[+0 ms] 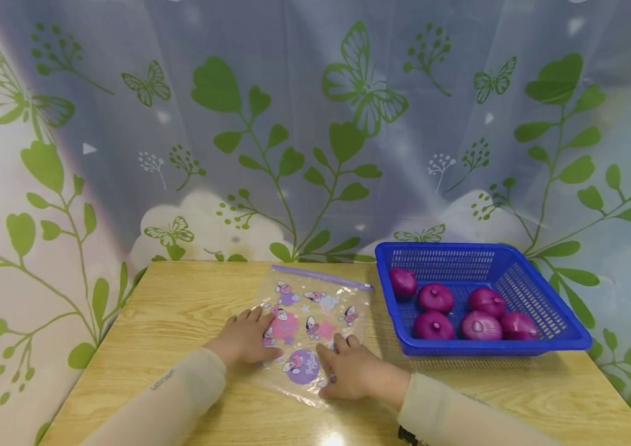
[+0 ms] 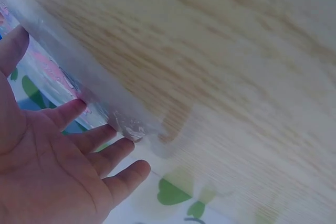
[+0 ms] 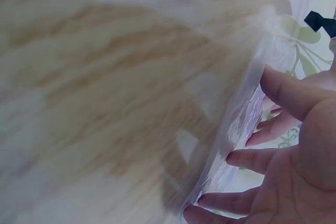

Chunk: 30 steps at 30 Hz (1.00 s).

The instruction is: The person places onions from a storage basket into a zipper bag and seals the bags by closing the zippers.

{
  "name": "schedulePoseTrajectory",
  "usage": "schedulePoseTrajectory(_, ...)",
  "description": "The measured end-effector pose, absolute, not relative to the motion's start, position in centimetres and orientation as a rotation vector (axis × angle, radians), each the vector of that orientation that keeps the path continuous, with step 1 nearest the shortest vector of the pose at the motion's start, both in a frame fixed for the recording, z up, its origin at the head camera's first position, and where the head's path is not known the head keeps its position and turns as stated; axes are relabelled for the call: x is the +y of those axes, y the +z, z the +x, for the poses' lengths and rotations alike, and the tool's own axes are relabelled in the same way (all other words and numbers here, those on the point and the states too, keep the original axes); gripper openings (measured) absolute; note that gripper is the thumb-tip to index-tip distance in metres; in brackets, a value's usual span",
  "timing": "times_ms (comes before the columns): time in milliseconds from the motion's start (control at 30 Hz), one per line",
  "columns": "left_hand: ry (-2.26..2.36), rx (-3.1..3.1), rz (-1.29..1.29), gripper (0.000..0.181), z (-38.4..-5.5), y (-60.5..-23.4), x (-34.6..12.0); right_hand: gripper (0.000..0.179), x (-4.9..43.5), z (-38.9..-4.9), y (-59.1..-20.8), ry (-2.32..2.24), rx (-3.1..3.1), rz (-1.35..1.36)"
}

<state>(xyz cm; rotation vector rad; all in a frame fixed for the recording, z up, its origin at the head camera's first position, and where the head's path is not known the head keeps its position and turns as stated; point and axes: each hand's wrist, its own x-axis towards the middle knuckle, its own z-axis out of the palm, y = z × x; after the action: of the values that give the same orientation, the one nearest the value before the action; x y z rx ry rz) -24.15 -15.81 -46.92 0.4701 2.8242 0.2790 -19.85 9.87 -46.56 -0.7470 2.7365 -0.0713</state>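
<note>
A clear plastic zip bag [image 1: 315, 306], printed with pink and purple cartoon figures, lies flat on the wooden table. Its purple zip strip [image 1: 321, 277] runs along the far edge, with a small white slider at the right end. My left hand [image 1: 248, 337] rests on the bag's left side, fingers spread. On the lower right part of the bag lies my right hand [image 1: 354, 371], its fingers loosely extended. Both wrist views show the left palm [image 2: 52, 161] and the right palm [image 3: 294, 166] with fingertips touching the bag; neither hand grips it.
To the right stands a blue plastic basket [image 1: 493, 345] holding several purple-red onions [image 1: 481, 326]. A curtain [image 1: 304, 124] printed with green leaves and butterflies hangs behind the wooden table [image 1: 170, 297] and at its sides. Something dark sits at the right wrist.
</note>
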Motion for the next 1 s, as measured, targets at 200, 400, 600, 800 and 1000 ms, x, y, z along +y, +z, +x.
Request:
schedulePoseTrajectory(200,0.322,2.82,0.481,0.086,-24.4,-47.2,-16.1,0.088,9.7,-19.6,-46.4,-0.046,2.757,-0.803)
schedulePoseTrajectory(400,0.315,2.859,0.482,0.085,-23.8,-46.9,-15.9,0.081,10.1,-20.9,-46.2,-0.125,2.819,-0.797)
schedulePoseTrajectory(600,0.319,2.9,0.449,0.083,-21.9,-46.9,-15.3,0.076,10.7,-22.6,-46.8,-0.295,2.866,-0.671)
schedulePoseTrajectory(800,0.315,2.881,0.386,0.081,-20.2,-46.9,-15.0,0.077,11.0,-23.2,-47.6,-0.268,2.867,-0.635)
schedulePoseTrajectory(1000,0.287,2.871,0.321,0.08,-19.7,-46.5,-14.9,0.076,11.1,-23.3,-47.7,-0.261,2.839,-0.608)
